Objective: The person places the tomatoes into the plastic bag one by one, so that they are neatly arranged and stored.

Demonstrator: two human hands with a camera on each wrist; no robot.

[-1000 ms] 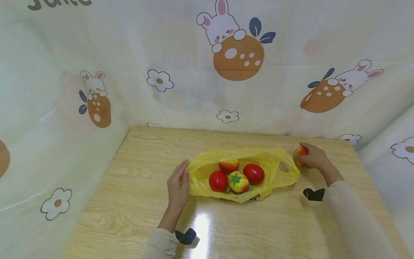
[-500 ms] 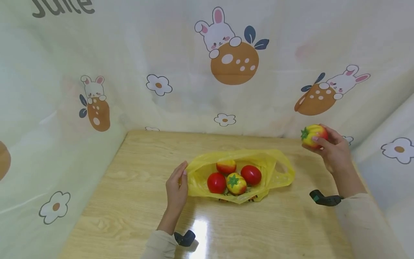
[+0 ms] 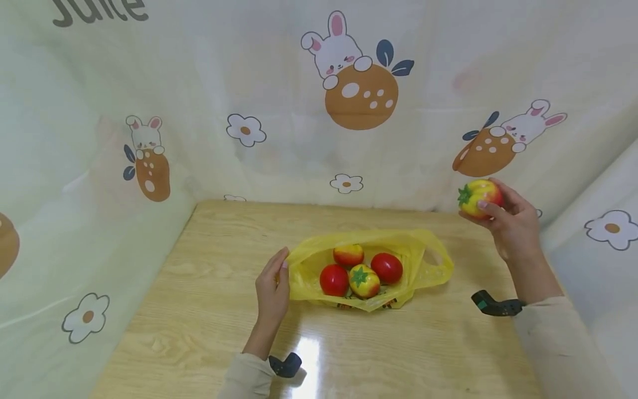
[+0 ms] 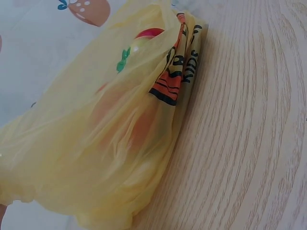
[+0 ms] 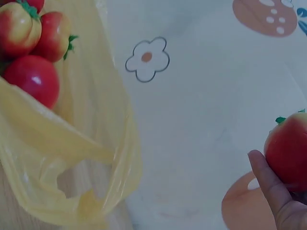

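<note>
A yellow plastic bag (image 3: 428,271) lies on its side with its mouth open towards me. Inside it sit two red round fruits (image 3: 334,280) and two yellow-and-red ones (image 3: 364,281), the front one with a green star-shaped top. My left hand (image 3: 273,288) holds the bag's left edge between thumb and fingers; the left wrist view shows mostly the bag's side (image 4: 96,158). Up at the right, clear of the table, my right hand (image 3: 513,224) grips a ribbed yellow-and-red fruit with a green leafy top (image 3: 479,198). Part of that fruit shows in the right wrist view (image 5: 290,153).
A wooden table (image 3: 199,332) carries the bag. Behind and at both sides hangs a pale curtain (image 3: 279,72) printed with rabbits and flowers. The bag's handle loop (image 3: 446,270) spreads to the right.
My right hand has lifted the ribbed fruit from the table beside the bag, up and to the right, then slightly higher. The left hand stays at the bag's edge.
</note>
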